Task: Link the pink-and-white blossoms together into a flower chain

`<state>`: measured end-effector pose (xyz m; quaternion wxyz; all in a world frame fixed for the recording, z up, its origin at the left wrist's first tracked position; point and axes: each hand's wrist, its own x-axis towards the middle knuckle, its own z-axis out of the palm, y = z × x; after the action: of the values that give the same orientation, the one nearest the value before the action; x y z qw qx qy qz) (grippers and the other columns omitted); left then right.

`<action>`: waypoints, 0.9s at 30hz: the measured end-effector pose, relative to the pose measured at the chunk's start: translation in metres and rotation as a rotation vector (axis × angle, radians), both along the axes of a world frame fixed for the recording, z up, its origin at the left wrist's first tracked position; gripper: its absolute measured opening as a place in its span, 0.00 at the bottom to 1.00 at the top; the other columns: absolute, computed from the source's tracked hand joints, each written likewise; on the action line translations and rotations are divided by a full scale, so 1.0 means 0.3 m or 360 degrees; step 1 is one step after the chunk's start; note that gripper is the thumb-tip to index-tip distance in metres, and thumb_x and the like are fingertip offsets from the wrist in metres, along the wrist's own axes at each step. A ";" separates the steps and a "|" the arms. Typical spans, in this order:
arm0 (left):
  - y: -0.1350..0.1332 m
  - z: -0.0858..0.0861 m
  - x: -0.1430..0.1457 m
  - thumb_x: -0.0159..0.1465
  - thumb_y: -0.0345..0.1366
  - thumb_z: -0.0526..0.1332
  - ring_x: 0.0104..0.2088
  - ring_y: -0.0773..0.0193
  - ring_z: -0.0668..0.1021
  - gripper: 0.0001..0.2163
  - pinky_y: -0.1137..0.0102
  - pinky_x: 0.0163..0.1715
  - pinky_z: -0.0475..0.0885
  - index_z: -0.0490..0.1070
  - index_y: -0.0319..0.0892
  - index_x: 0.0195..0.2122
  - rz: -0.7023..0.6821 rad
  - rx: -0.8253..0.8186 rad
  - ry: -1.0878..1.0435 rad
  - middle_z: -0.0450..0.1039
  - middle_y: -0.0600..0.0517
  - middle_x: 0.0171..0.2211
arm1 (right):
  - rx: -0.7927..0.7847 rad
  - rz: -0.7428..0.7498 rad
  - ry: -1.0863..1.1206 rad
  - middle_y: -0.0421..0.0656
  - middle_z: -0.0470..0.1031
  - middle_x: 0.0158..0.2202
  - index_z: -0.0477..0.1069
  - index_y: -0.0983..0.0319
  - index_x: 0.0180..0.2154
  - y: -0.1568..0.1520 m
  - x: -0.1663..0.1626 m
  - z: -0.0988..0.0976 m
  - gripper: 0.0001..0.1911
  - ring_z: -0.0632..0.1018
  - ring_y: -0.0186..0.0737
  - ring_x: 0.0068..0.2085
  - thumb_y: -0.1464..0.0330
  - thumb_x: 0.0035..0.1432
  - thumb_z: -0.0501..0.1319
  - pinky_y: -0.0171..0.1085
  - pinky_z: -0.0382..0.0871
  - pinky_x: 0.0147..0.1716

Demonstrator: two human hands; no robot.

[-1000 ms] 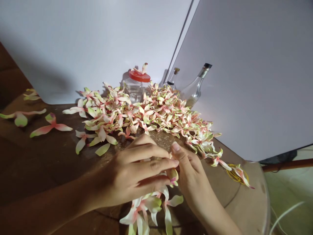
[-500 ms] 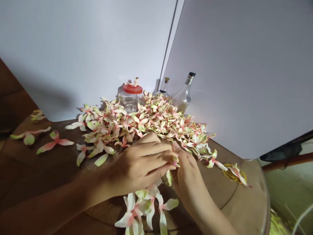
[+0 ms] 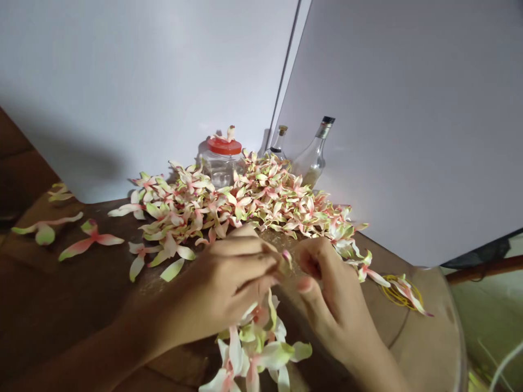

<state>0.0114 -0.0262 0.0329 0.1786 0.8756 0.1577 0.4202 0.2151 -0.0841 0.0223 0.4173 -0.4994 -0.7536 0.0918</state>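
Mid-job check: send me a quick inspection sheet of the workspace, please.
Surface: round wooden table, flowers scattered across it.
Job's things: heap of pink-and-green flowers; loose flowers below the hands.
Clutter: red-lidded clear jar, two glass bottles, yellow rubber bands.
Hands: left hand and right hand close together around a small flower; grip unclear.
Cables: white cord, lower right.
Surroundings: white panels, wooden rail.

Walls: white panels, meeting at corner | Counter: rounded, brown wood | Rail: wooden | Beyond: pale green surface
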 end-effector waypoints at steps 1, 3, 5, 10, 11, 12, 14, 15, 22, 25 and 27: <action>-0.002 -0.001 -0.002 0.70 0.25 0.60 0.38 0.63 0.76 0.10 0.69 0.41 0.73 0.76 0.37 0.32 -0.0060 0.0005 0.0113 0.77 0.49 0.34 | 0.0028 0.0058 -0.0087 0.36 0.63 0.29 0.60 0.58 0.38 -0.002 -0.001 0.003 0.23 0.64 0.34 0.27 0.46 0.73 0.48 0.34 0.57 0.27; -0.006 -0.007 -0.003 0.70 0.25 0.59 0.39 0.63 0.75 0.10 0.69 0.42 0.72 0.75 0.37 0.32 -0.0153 0.0022 0.0252 0.75 0.49 0.35 | 0.0028 0.0178 -0.0218 0.37 0.64 0.29 0.60 0.59 0.37 -0.003 -0.008 0.009 0.24 0.65 0.33 0.27 0.46 0.74 0.45 0.34 0.58 0.26; -0.009 -0.017 -0.003 0.70 0.23 0.58 0.39 0.62 0.73 0.11 0.68 0.43 0.71 0.74 0.38 0.31 -0.0193 0.0055 0.0273 0.74 0.49 0.35 | 0.0081 0.0250 -0.0301 0.38 0.64 0.28 0.60 0.59 0.35 -0.001 -0.013 0.014 0.24 0.66 0.34 0.27 0.49 0.75 0.44 0.35 0.58 0.27; -0.015 -0.026 -0.003 0.68 0.20 0.58 0.38 0.63 0.72 0.11 0.70 0.39 0.69 0.71 0.39 0.30 -0.0241 0.0027 0.0271 0.71 0.51 0.33 | 0.0224 0.0269 -0.0290 0.37 0.62 0.25 0.59 0.59 0.30 -0.009 -0.004 0.014 0.24 0.65 0.34 0.26 0.50 0.74 0.49 0.36 0.56 0.27; -0.017 -0.025 -0.003 0.68 0.20 0.58 0.38 0.64 0.72 0.10 0.70 0.38 0.69 0.71 0.39 0.32 -0.0262 -0.0001 0.0270 0.71 0.52 0.33 | 0.0210 0.0286 -0.0269 0.37 0.62 0.25 0.59 0.59 0.30 -0.015 0.000 0.011 0.24 0.65 0.34 0.26 0.50 0.74 0.50 0.36 0.57 0.27; -0.020 -0.023 -0.004 0.68 0.20 0.58 0.38 0.64 0.72 0.10 0.70 0.38 0.69 0.71 0.40 0.33 -0.0276 -0.0036 0.0278 0.72 0.53 0.34 | 0.0185 0.0303 -0.0252 0.37 0.63 0.25 0.59 0.59 0.30 -0.021 0.004 0.007 0.24 0.66 0.34 0.27 0.49 0.73 0.51 0.37 0.57 0.28; -0.026 -0.024 -0.005 0.69 0.22 0.59 0.39 0.63 0.73 0.09 0.70 0.38 0.70 0.72 0.42 0.35 -0.0308 -0.0117 0.0328 0.73 0.53 0.35 | 0.0137 0.0347 -0.0220 0.37 0.63 0.25 0.62 0.58 0.32 -0.034 0.009 -0.001 0.22 0.67 0.36 0.27 0.49 0.73 0.51 0.39 0.59 0.30; -0.029 -0.026 -0.005 0.69 0.22 0.59 0.38 0.63 0.73 0.09 0.70 0.38 0.70 0.72 0.43 0.36 -0.0321 -0.0143 0.0340 0.73 0.53 0.35 | 0.0117 0.0370 -0.0205 0.38 0.64 0.25 0.64 0.57 0.33 -0.039 0.010 -0.005 0.22 0.67 0.37 0.27 0.49 0.73 0.50 0.40 0.60 0.31; -0.050 -0.038 0.001 0.71 0.25 0.56 0.32 0.62 0.72 0.10 0.67 0.38 0.71 0.73 0.44 0.35 -0.0271 -0.0145 0.0250 0.72 0.52 0.31 | 0.0062 0.0442 -0.0068 0.37 0.60 0.24 0.65 0.55 0.34 -0.056 -0.010 -0.011 0.19 0.65 0.38 0.26 0.54 0.75 0.49 0.43 0.68 0.38; -0.041 -0.010 -0.006 0.71 0.28 0.56 0.32 0.62 0.72 0.11 0.65 0.38 0.71 0.74 0.44 0.33 -0.0364 -0.0113 0.0232 0.72 0.52 0.29 | 0.0090 0.0450 -0.0046 0.36 0.60 0.23 0.66 0.56 0.34 -0.064 -0.020 -0.003 0.20 0.64 0.36 0.24 0.54 0.76 0.47 0.42 0.69 0.37; -0.033 0.005 -0.010 0.71 0.29 0.57 0.31 0.63 0.72 0.11 0.65 0.39 0.72 0.74 0.44 0.31 -0.0414 -0.0095 0.0191 0.72 0.52 0.29 | 0.0095 0.0431 -0.0047 0.36 0.60 0.22 0.67 0.55 0.35 -0.066 -0.025 0.003 0.19 0.63 0.35 0.23 0.56 0.76 0.47 0.40 0.68 0.34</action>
<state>0.0085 -0.0362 0.0345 0.2477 0.9064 0.0657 0.3357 0.2078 -0.1039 0.0233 0.4046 -0.3819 -0.8226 0.1174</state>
